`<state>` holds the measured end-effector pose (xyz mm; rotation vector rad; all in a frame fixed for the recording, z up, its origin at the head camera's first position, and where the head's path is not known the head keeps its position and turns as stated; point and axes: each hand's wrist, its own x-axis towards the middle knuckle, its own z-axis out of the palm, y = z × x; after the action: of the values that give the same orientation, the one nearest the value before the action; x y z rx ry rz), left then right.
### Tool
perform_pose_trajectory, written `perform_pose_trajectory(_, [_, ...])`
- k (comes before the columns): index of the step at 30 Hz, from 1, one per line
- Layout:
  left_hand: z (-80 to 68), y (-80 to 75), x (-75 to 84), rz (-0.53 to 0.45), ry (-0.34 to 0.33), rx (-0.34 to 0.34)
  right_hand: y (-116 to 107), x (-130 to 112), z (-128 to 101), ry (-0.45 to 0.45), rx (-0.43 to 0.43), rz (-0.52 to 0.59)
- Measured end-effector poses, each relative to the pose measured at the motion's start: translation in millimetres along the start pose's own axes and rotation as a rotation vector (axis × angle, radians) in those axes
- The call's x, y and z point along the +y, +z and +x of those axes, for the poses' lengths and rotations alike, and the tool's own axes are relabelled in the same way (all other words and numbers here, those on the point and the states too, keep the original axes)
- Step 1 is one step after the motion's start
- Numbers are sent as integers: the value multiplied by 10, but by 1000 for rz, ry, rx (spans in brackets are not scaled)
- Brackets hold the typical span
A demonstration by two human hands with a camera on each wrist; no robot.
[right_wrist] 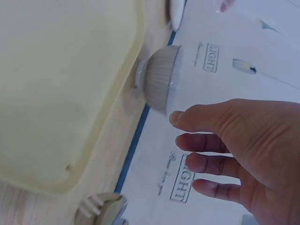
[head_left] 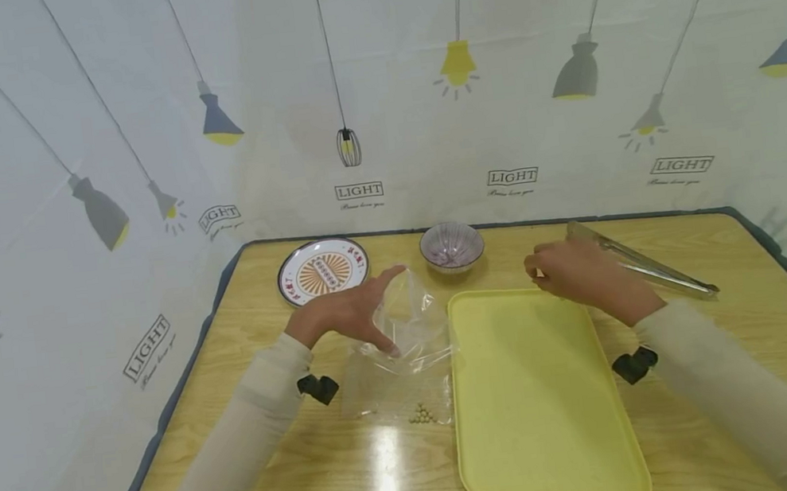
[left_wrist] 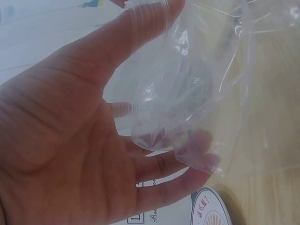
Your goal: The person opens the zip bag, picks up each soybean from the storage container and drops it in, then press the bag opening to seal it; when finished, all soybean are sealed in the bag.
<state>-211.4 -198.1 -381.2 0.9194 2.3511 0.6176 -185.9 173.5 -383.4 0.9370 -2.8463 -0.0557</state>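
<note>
A clear plastic zip bag point(head_left: 394, 385) stands with its mouth stretched wide around the spread thumb and fingers of my left hand point(head_left: 350, 312). Ridges of the bag's seal cross the thumb in the left wrist view. Several small round tan balls point(head_left: 422, 416) gather at the bag's lower end; what they are is too small to tell. My right hand point(head_left: 576, 270) hovers above the far right corner of a yellow tray point(head_left: 539, 398). Its fingers are loosely bent, and nothing shows between them in the right wrist view.
Metal tongs point(head_left: 662, 269) lie right of the tray. A striped bowl point(head_left: 451, 247) stands behind the tray, and a patterned plate point(head_left: 324, 271) is at the back left. One small brown spot point(right_wrist: 69, 168) shows on the tray. White cloth with printed lamps surrounds the wooden table point(head_left: 303, 479).
</note>
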Motion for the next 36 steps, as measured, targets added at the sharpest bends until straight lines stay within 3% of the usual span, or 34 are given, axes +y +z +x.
perform_pose_trajectory(13, [20,-5,-10,40,-5,-13,-322,-612,547,-98,74,13])
perform_pose_trajectory(20, [5,-29,3,22,5,-28,-441,-1068,783,-240,185,2])
perform_pose_trajectory(27, [15,-32,18,-4,-12,-48,-443,-1373,881,-313,147,-13])
perform_pose_trajectory(36, [23,-13,-7,-4,-6,-51,-324,-1458,910,-330,126,5])
